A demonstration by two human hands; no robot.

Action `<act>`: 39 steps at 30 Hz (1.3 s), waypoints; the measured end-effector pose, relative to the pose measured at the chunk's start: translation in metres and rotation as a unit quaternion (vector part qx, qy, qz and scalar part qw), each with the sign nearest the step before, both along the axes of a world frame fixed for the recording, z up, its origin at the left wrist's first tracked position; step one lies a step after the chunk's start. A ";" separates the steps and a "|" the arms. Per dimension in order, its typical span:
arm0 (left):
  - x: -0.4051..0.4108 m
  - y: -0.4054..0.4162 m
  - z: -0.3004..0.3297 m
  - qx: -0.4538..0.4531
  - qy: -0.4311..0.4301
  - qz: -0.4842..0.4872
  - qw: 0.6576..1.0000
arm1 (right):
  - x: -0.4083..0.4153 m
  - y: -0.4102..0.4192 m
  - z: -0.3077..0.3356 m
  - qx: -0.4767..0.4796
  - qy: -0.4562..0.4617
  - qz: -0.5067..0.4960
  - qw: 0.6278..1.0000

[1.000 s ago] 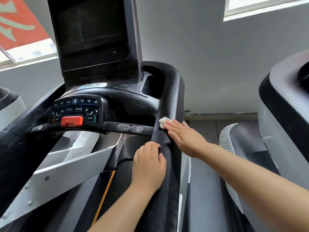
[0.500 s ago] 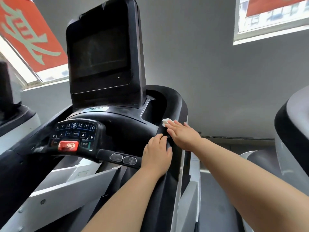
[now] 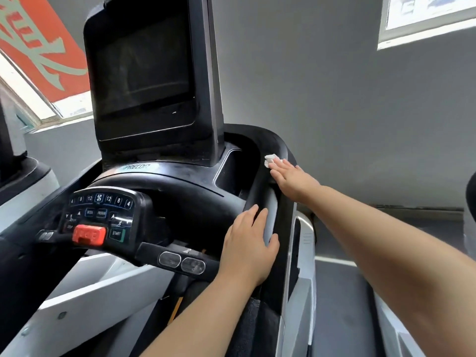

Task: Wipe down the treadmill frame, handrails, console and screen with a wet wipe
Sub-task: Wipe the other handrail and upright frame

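Head view: right hand (image 3: 292, 177) stretched forward with fingers straight and flat, pressing a small folded wet wipe (image 3: 270, 159) against the upper curve of the right handrail (image 3: 273, 202), just below where it bends toward the console; left hand (image 3: 248, 249) resting lower on the same rail, fingers relaxed and laid over its inner side, thumb toward the outer, gripping nothing else; judged mid-task, busy with the right rail near its top; screen (image 3: 144, 65) dark, dull and faintly smudged, apparently not yet wiped; keypad (image 3: 103, 215) with its red stop clip (image 3: 88, 234) untouched at this moment; left rail, console top and grey frame (image 3: 85, 292) probably still to do, though impossible to confirm from one glance.
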State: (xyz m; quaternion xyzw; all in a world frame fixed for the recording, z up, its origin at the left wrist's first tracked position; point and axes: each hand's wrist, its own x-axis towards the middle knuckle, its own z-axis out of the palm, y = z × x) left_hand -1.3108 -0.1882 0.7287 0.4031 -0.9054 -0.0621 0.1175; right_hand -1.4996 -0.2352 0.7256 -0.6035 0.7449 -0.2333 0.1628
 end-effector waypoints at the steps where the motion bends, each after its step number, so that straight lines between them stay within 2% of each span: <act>1: 0.000 0.001 0.000 0.002 0.000 -0.002 1.000 | 0.006 0.008 -0.001 -0.008 -0.016 0.009 1.000; 4: 0.001 0.000 0.001 0.000 0.003 -0.006 1.000 | 0.024 0.053 -0.012 -0.048 -0.044 0.078 0.995; 7: 0.001 0.000 0.001 -0.009 0.011 -0.010 1.000 | 0.028 0.075 -0.025 -0.069 -0.021 0.124 0.990; 10: 0.001 0.000 0.000 0.000 0.009 -0.010 1.000 | 0.014 0.044 -0.020 -0.063 -0.009 0.082 0.995; 14: 0.002 -0.002 -0.002 0.004 0.014 -0.007 1.000 | -0.017 -0.023 -0.016 -0.038 -0.049 -0.005 0.998; 18: 0.002 -0.002 -0.002 0.005 0.009 -0.002 1.000 | -0.003 -0.024 -0.013 -0.079 -0.175 -0.060 0.979; 20: 0.002 -0.001 -0.001 0.004 0.010 -0.003 1.000 | 0.015 0.007 -0.023 -0.115 -0.229 -0.053 0.965; 23: 0.002 0.000 0.000 0.005 0.013 -0.005 1.000 | 0.038 0.046 -0.055 -0.172 -0.227 0.003 0.959; 26: 0.002 0.000 0.000 0.005 0.016 -0.006 1.000 | 0.019 0.024 -0.054 -0.176 -0.254 0.003 0.951; 29: 0.002 0.000 -0.001 0.010 0.018 -0.002 1.000 | -0.008 -0.017 -0.035 -0.149 -0.289 -0.065 0.944; 32: 0.002 -0.001 -0.001 0.008 0.018 -0.003 1.000 | -0.011 -0.020 -0.035 -0.143 -0.316 -0.099 0.933; 36: 0.003 0.000 0.000 0.010 0.017 -0.004 1.000 | 0.026 0.018 -0.062 -0.198 -0.334 -0.047 0.920; 39: 0.002 0.000 0.000 0.012 0.020 -0.005 1.000 | 0.011 -0.001 -0.061 -0.205 -0.316 -0.046 0.925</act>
